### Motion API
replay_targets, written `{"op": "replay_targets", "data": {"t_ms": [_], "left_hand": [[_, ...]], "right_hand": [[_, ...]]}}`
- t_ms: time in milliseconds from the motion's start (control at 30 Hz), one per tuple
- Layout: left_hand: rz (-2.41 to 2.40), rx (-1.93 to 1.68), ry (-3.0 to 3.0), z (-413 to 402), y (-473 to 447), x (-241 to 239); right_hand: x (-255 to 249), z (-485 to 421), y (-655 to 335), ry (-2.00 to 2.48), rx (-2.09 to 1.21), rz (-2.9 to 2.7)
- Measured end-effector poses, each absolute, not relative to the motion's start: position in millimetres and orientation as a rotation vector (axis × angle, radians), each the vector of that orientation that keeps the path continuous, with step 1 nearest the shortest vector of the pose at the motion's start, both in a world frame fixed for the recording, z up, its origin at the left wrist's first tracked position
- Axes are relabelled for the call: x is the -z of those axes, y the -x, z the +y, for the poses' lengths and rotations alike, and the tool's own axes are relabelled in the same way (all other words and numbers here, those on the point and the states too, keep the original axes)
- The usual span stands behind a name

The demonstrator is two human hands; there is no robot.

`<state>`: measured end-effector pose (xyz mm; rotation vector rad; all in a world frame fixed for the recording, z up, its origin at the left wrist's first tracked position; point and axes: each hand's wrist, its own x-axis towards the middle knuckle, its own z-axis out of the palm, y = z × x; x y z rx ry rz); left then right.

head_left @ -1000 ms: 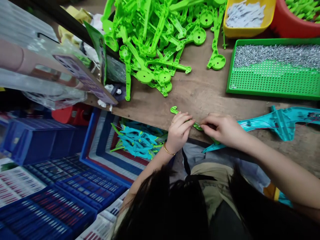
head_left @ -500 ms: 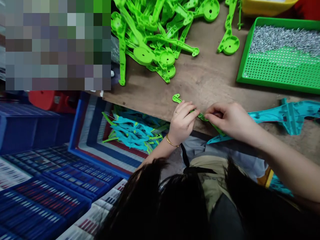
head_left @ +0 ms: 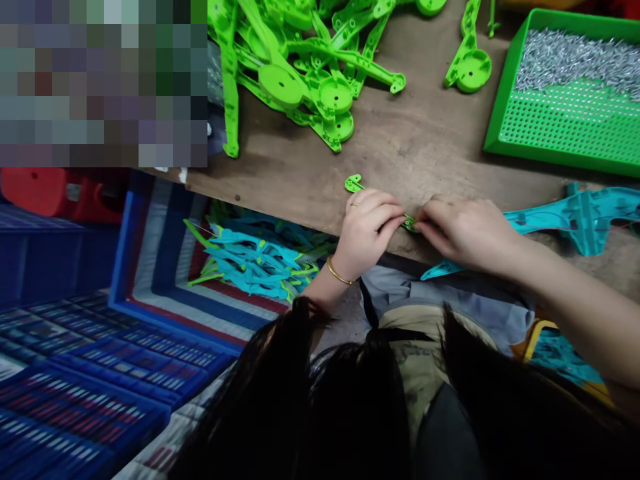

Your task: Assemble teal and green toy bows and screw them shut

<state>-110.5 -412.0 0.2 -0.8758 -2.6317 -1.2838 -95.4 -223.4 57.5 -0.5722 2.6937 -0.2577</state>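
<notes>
My left hand point(head_left: 369, 223) is closed over the middle of a slim green plastic part point(head_left: 353, 183) at the table's near edge. The part's hooked end sticks out beyond my knuckles, and a short stretch of it shows between my two hands. With thumb and fingers pressed together, my right hand point(head_left: 463, 228) pinches at the part's other end; whatever those fingertips hold is hidden. A long turquoise plastic piece point(head_left: 583, 217) lies under my right wrist, its pointed tip showing below the hand.
Bright green plastic arms point(head_left: 283, 83) are heaped at the back, with one separate arm point(head_left: 473, 70) to their right. A green perforated tray point(head_left: 560, 123) holds small metal pins or screws. Left, below the table, a blue crate point(head_left: 123, 253) contains turquoise-and-green pieces. Another turquoise-filled container point(head_left: 537, 333) is lower right.
The view has shifted, so the heap and tray sit higher. My hands have drawn slightly closer together around the green part, and its hooked end shows more plainly.
</notes>
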Motion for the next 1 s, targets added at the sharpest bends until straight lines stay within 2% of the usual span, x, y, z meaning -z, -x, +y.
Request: {"op": "replay_targets", "data": {"t_ms": [100,333,867,1000], "left_hand": [[-2.624,1.264,0.880,-411.9,110.3,1.0],[-2.646,1.316,0.950,-418.1,113.2,3.1],[-2.629,1.342,0.862,-413.1,109.0,4.5],[-2.627,1.314,0.862,-412.4,108.6,4.6]], "right_hand": [[-56.4,-220.4,94.2,0.535,0.306,2.692],[-60.4,-211.1,92.1,0.526,0.709,2.593],[-70.6,-217.9,92.8,0.204,1.022,2.551],[-66.0,-221.9,98.3,0.325,1.008,2.581]]}}
